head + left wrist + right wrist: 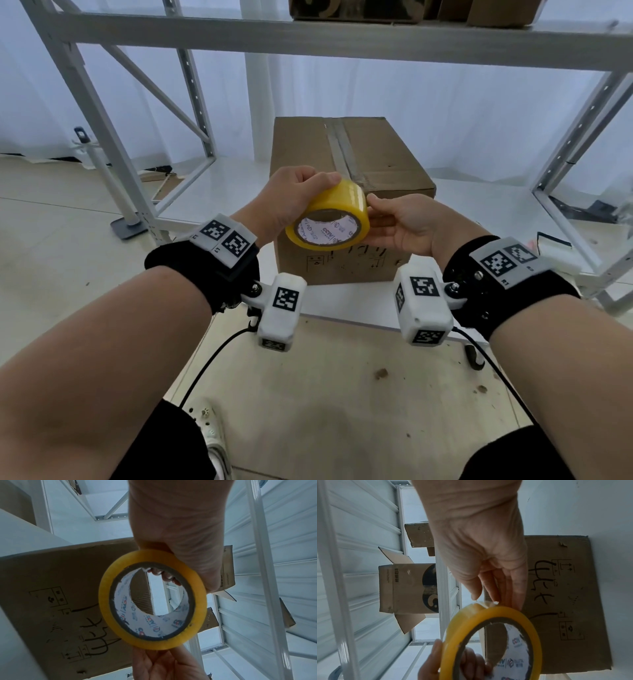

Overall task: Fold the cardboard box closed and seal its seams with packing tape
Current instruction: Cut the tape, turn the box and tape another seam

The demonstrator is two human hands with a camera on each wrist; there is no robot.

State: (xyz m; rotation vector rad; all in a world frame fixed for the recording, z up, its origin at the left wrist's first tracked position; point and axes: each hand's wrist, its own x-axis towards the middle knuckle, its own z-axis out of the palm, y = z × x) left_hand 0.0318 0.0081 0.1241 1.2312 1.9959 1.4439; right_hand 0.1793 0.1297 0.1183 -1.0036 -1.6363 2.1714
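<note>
A brown cardboard box stands on the low white shelf board, flaps folded shut, with a strip of tape running along its top seam. Both hands hold a yellow packing tape roll just in front of the box's near top edge. My left hand grips the roll from the left, thumb over the top and fingers curled into the core. My right hand is at the roll's right side. In the right wrist view its thumb and fingers pinch the tape's free end at the roll.
White metal racking frames the box, with a crossbeam and an upper shelf carrying more cartons. An open printed carton sits on the upper shelf. A grey floor stand is at the left. My shoe is below.
</note>
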